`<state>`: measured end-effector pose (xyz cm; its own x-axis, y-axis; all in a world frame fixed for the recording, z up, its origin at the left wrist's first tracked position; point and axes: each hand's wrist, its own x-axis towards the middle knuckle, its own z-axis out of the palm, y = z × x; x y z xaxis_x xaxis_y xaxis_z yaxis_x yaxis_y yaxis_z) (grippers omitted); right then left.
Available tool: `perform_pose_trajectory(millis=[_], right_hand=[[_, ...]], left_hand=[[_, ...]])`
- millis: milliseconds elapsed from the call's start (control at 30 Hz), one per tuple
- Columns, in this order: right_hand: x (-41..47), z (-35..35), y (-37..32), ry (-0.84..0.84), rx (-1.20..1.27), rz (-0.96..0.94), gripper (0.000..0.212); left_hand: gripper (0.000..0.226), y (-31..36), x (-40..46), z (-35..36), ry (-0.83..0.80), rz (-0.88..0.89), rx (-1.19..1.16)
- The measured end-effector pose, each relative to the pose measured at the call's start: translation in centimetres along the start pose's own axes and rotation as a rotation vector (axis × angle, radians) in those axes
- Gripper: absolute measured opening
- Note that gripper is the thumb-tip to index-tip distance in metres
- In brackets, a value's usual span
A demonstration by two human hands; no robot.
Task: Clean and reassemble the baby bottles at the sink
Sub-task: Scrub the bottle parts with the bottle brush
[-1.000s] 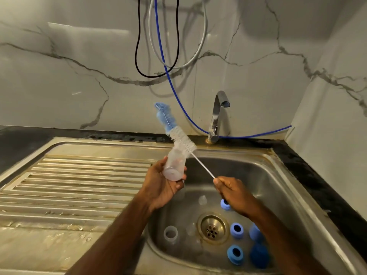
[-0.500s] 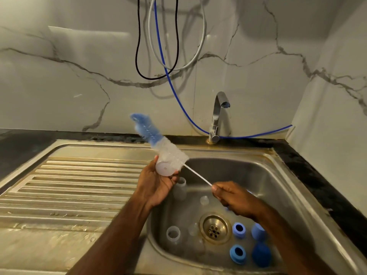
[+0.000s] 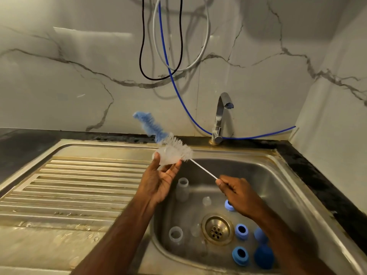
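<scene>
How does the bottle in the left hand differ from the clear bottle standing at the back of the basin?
The held bottle lies roughly on its side above the sink edge, pinched by the left hand; the basin bottle stands upright on the sink floor, untouched. The brush, held by the right hand, is against the held bottle; nothing touches the standing one. Both are clear plastic and uncapped.

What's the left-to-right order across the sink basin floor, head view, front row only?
Clear plastic bottle standing upright → round brass drain strainer → front blue plastic collar ring → dark blue dome-shaped cap.
</scene>
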<state>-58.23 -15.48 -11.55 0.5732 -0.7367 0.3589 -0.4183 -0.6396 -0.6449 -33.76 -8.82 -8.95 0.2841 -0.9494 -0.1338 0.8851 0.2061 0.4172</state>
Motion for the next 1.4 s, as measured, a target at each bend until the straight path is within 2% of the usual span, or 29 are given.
perform_pose_trajectory(millis=[100, 267, 400, 533, 600, 700, 767, 867, 933, 1033, 1100, 1200, 1267, 1400], right_hand=[[0.0, -0.1, 0.3, 0.033, -0.006, 0.013, 0.034], [0.0, 1.0, -0.7, -0.035, -0.032, -0.019, 0.036], [0.3, -0.1, 0.3, 0.028, -0.017, 0.032, 0.031], [0.2, 1.4, -0.6, -0.019, -0.018, -0.022, 0.033], [0.1, 0.7, -0.1, -0.007, -0.039, 0.001, 0.034], [0.5, -0.1, 0.3, 0.041, -0.026, 0.053, 0.036], [0.7, 0.6, -0.3, 0.011, -0.034, 0.025, 0.036], [0.4, 1.1, -0.4, -0.053, -0.062, 0.006, 0.035], [0.4, -0.1, 0.2, -0.022, -0.054, 0.049, 0.037], [0.7, -0.2, 0.1, 0.026, -0.039, 0.069, 0.036], [0.7, 0.8, -0.6, -0.023, -0.042, 0.036, 0.034], [0.4, 0.6, -0.4, -0.067, -0.056, 0.005, 0.035], [0.4, -0.2, 0.1, -0.047, -0.049, 0.03, 0.035], [0.9, 0.7, -0.2, 0.064, -0.005, 0.044, 0.037]], left_hand=[[0.036, -0.3, -0.1, 0.0, 0.0, -0.026, 0.027], [0.035, -0.4, 0.1, 0.1, -0.012, 0.005, 0.019], [0.038, -0.7, -0.2, 0.0, -0.021, -0.019, 0.07], [0.038, -1.5, 0.0, 0.2, -0.007, -0.018, 0.06], [0.038, -0.6, 0.1, 0.1, -0.015, -0.002, 0.006], [0.044, -1.1, -0.1, 0.0, -0.022, -0.037, 0.077], [0.045, -2.1, -0.1, 0.2, -0.009, -0.058, 0.116], [0.042, -1.1, 0.0, 0.3, 0.006, -0.014, 0.04], [0.042, 0.0, 0.2, 0.2, 0.001, 0.012, 0.003], [0.044, -1.0, 0.0, 0.3, 0.0, -0.035, 0.107], [0.043, -2.2, -0.2, 0.4, 0.01, -0.072, 0.153], [0.042, -1.3, 0.1, 0.3, -0.004, -0.037, 0.069], [0.044, -0.2, 0.3, 0.3, -0.029, -0.013, 0.032], [0.046, -1.8, 0.1, 0.3, 0.01, -0.065, 0.132]])
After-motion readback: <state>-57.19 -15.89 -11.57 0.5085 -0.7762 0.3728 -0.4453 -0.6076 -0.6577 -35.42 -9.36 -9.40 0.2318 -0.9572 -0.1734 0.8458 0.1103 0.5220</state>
